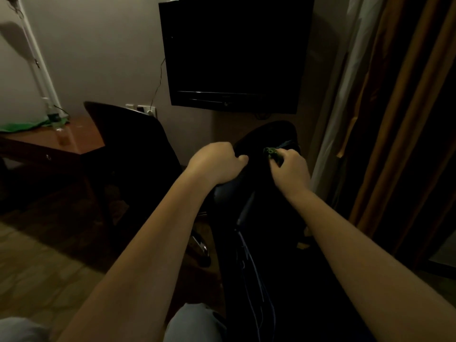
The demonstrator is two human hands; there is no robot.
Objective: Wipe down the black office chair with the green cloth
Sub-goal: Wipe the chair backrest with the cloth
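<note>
The black office chair [269, 134] stands in front of me in dim light, its dark back running from the centre down to the bottom of the view. My left hand [217, 161] grips the chair's upper left edge, fingers curled over it. My right hand [290, 169] holds a bunched green cloth [271, 153] against the chair's upper right part. Only a small crumpled bit of the cloth shows above my fingers.
A dark television [234, 53] hangs on the wall just above the chair. A second dark chair [128, 144] stands at the left beside a brown wooden table [74, 137] bearing another green cloth [29, 125]. Curtains [399, 119] hang at the right. My knee [195, 324] shows below.
</note>
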